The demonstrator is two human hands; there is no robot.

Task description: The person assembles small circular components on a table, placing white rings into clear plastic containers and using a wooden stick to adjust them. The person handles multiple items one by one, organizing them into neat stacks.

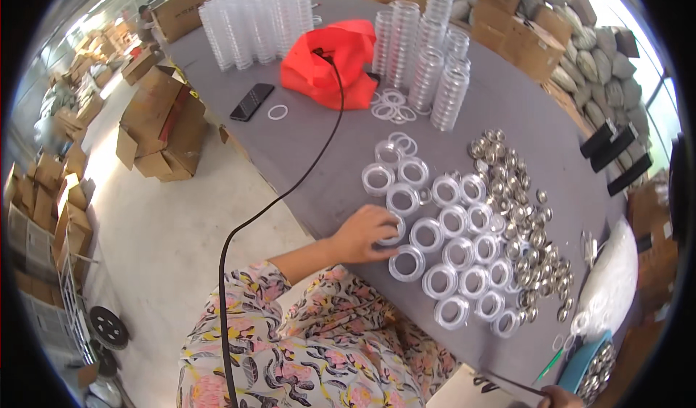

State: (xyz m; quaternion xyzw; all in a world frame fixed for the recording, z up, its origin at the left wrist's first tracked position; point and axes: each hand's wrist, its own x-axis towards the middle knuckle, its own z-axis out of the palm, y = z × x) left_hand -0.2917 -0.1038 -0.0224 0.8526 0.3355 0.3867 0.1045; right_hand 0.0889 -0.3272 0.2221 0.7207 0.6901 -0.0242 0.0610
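Observation:
At the near left edge of a group of clear round plastic cases with pale rings (453, 219), my left hand (366, 234) is closed, its fingers curled over one clear round case (394, 229). The fingers partly hide that case. My right hand (562, 398) shows only in part at the lower right rim, closed on a thin dark rod (513, 383) that points left. What the rod belongs to cannot be seen. Right of the cases lies a loose heap of small shiny metal round pieces (533, 223).
Tall stacks of clear cases (254, 23) stand at the far side of the grey table (304, 169), around a red bag (330, 67). A phone (252, 102) lies left. A black cable (290, 190) crosses in front. A blue bin (596, 368) of metal pieces sits right; cartons (163, 121) stand on the floor.

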